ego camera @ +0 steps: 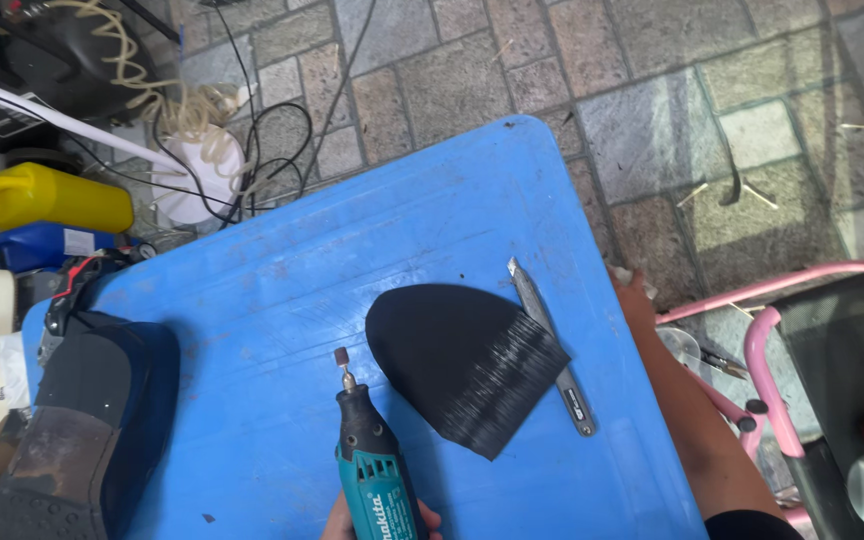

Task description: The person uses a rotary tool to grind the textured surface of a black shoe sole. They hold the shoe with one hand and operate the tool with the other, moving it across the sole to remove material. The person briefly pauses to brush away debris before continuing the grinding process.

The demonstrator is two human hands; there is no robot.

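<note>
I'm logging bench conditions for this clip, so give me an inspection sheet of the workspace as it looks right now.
Surface: blue table, scuffed, with small dark specks.
Job's things: teal and black rotary tool with a small grinding bit; black sole piece, flat, its straight edge scratched grey.
Clutter: grey utility knife lying beside the sole piece; shoe, sole up, at the table's left edge.
Grippers: one hand grips the rotary tool at the bottom edge, which hand I cannot tell; a forearm runs along the table's right edge, its hand hidden.
Cables: black cables and a coiled hose on the ground.
Surroundings: stone paving, yellow bottle, blue bottle, pink frame.
</note>
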